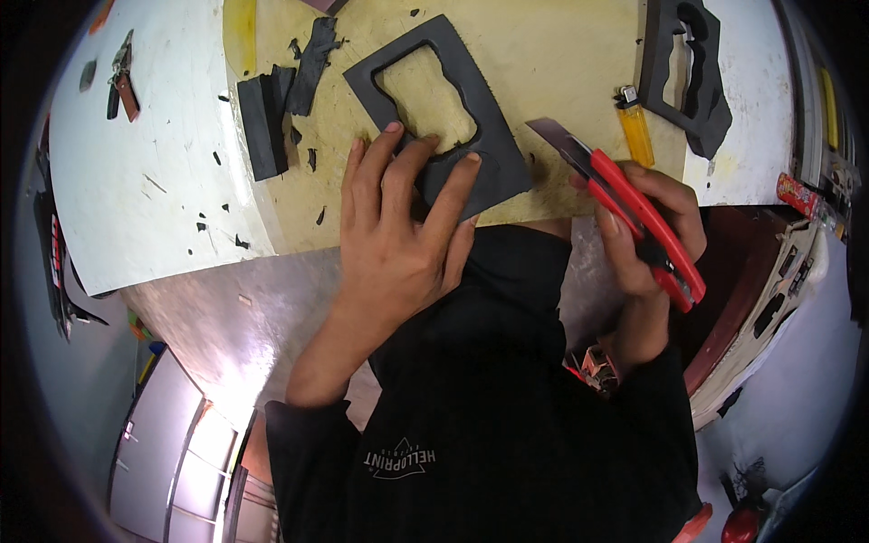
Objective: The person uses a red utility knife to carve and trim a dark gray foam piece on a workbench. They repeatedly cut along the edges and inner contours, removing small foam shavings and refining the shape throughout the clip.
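Note:
A dark grey foam block (502, 149) with a wavy-edged cut-out lies at the table's near edge. My left hand (398, 208) rests on its lower left part, fingers spread over the foam and the edge of the opening. To the right, my right hand (634, 235) grips a red utility knife (644, 222) with its blade out. The blade points up and left, apart from the foam. Near the knife lies a yellow lighter (635, 131). A second cut foam piece (701, 100) sits at the far right.
Dark foam strips (262, 127) and small scraps lie left of the block. A folding multi-tool (122, 86) is on the white part of the table (163, 199). A yellow strip (240, 36) lies at the back. A red packet (797, 193) is by the right edge.

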Tool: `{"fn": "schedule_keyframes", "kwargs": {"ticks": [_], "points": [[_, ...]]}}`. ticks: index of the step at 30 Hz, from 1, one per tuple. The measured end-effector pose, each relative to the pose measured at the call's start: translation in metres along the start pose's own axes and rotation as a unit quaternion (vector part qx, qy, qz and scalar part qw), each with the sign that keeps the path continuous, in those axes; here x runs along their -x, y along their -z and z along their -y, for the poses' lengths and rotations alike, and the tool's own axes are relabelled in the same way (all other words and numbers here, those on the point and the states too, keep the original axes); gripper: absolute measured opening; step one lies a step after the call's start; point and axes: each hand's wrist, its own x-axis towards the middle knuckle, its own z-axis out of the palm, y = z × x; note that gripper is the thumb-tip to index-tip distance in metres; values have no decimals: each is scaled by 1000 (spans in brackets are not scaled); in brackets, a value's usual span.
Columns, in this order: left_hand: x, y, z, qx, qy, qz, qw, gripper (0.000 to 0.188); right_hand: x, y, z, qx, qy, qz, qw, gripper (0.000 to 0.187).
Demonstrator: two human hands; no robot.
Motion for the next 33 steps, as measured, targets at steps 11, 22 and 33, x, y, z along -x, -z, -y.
{"fn": "schedule_keyframes", "kwargs": {"ticks": [11,22,33], "points": [[9,-24,-4,23,29,-63,997,50,-25,-12,-2,-8,48,68,996,36],[10,-28,-6,35,29,-80,996,50,-27,-17,-8,29,73,97,992,33],[10,-29,-6,33,25,-83,996,47,-30,-19,-14,-1,80,107,991,34]]}}
